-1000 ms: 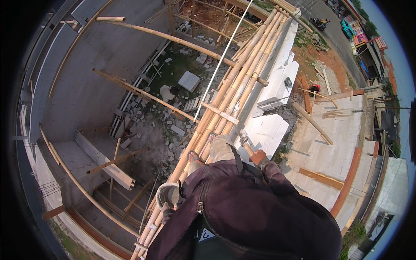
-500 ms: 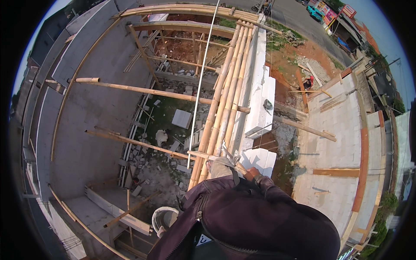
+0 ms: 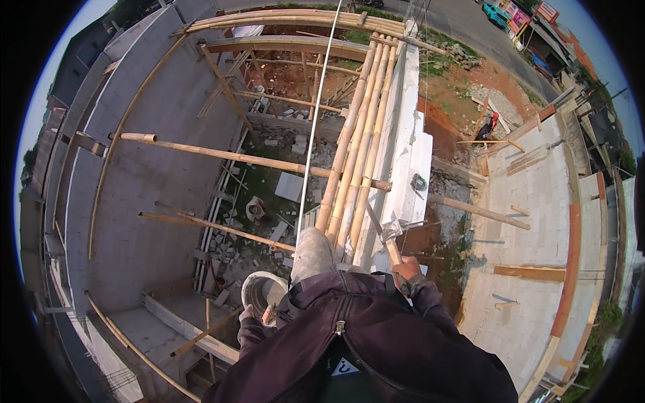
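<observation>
My right hand [image 3: 407,269] is closed around the wooden handle of a pick hammer [image 3: 391,235], its long narrow metal end angled up and left over the wall top. Low on my left, my left hand [image 3: 248,314] grips the rim of a grey, mortar-stained bucket [image 3: 255,287]. Inside the bucket an orange-and-white object shows, too small to name. My dusty trouser knee [image 3: 312,252] is between the bucket and the bamboo poles [image 3: 359,148]. Right of the poles runs a wall of white blocks [image 3: 416,151], with a small dark tool [image 3: 418,181] lying on it.
Crosswise bamboo poles [image 3: 235,140] span the drop on the left. Far below, broken blocks and another bucket [image 3: 255,208] lie on the ground. A person in red and black [image 3: 490,126] crouches beyond the wall. A thin white pole [image 3: 316,101] rises ahead of me.
My right hand has drawn back to the right, bringing the hammer into clearer view. The bucket and left hand show more fully. My body has shifted, covering the nearest white blocks.
</observation>
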`<state>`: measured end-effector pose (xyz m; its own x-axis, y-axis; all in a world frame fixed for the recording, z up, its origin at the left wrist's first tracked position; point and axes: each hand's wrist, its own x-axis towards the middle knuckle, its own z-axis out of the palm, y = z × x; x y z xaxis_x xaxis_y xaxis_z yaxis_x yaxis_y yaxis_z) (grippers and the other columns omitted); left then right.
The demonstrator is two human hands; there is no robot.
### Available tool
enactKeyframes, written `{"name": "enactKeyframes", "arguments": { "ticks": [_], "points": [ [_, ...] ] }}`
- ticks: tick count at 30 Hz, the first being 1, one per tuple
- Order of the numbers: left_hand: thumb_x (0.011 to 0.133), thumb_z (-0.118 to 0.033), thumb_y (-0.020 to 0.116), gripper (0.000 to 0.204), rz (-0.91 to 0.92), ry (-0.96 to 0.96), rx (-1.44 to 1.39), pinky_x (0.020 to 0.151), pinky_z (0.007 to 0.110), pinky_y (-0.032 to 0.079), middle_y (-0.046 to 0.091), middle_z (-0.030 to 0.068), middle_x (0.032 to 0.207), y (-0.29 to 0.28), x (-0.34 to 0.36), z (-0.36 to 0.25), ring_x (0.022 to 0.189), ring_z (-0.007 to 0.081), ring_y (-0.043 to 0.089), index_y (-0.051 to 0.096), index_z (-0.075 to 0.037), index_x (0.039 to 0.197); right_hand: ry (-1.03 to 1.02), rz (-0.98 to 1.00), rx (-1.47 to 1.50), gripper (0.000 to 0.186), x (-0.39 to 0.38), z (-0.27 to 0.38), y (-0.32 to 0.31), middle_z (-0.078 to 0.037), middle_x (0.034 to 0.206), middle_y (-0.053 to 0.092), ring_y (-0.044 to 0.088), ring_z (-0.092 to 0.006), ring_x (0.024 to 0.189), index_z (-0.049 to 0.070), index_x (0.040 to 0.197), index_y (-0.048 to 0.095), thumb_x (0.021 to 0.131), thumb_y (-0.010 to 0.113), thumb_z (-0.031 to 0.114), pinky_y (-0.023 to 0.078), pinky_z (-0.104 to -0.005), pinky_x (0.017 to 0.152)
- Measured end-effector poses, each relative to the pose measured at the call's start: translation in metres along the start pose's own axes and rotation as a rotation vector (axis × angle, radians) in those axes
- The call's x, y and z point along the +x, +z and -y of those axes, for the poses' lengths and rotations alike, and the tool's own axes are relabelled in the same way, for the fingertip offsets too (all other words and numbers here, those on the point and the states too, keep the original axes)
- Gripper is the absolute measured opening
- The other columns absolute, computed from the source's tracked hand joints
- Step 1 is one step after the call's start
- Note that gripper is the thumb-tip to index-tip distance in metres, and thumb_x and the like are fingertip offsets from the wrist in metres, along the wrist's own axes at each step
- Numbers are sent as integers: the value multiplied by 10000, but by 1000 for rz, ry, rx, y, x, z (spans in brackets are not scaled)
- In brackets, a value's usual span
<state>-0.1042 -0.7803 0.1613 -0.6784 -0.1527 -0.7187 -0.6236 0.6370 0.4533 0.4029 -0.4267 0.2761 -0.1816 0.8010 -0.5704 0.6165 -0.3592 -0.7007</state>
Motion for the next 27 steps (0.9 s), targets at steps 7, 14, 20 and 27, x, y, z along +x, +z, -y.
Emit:
{"name": "enactKeyframes", "arguments": {
  "ticks": [7, 14, 20, 27],
  "points": [
    [809, -322, 721, 360, 118, 185, 531, 630, 406, 521, 669, 130, 850, 85, 20, -82, 743, 278, 655, 660, 13, 925, -18, -107, 28, 306, 68, 21, -25, -138, 668, 640, 631, -190, 627, -21, 855, 709, 670, 761, 217, 483, -363, 615],
    [817, -275, 718, 328, 130, -160, 400, 761, 398, 528, 656, 126, 849, 162, 5, -171, 827, 273, 646, 645, -91, 1078, 77, -97, -22, 275, 154, 59, -61, -119, 668, 637, 622, -189, 611, -13, 843, 691, 671, 757, 192, 476, -347, 592],
    [700, -411, 779, 494, 349, 1095, 1530, 670, 459, 500, 636, 177, 709, 184, 14, -249, 762, 373, 658, 624, -81, 1034, 201, -86, 9, 369, 193, 108, -98, -194, 686, 638, 644, -239, 625, -12, 903, 697, 633, 739, 237, 490, -380, 633],
    [688, -200, 751, 281, 309, 1283, 1185, 603, 462, 487, 619, 139, 710, 242, 10, -312, 720, 384, 637, 592, -127, 908, 186, -186, -19, 219, 241, 162, -132, -70, 635, 642, 607, -142, 594, -35, 821, 692, 692, 728, 138, 482, -331, 590]
  ]
}}
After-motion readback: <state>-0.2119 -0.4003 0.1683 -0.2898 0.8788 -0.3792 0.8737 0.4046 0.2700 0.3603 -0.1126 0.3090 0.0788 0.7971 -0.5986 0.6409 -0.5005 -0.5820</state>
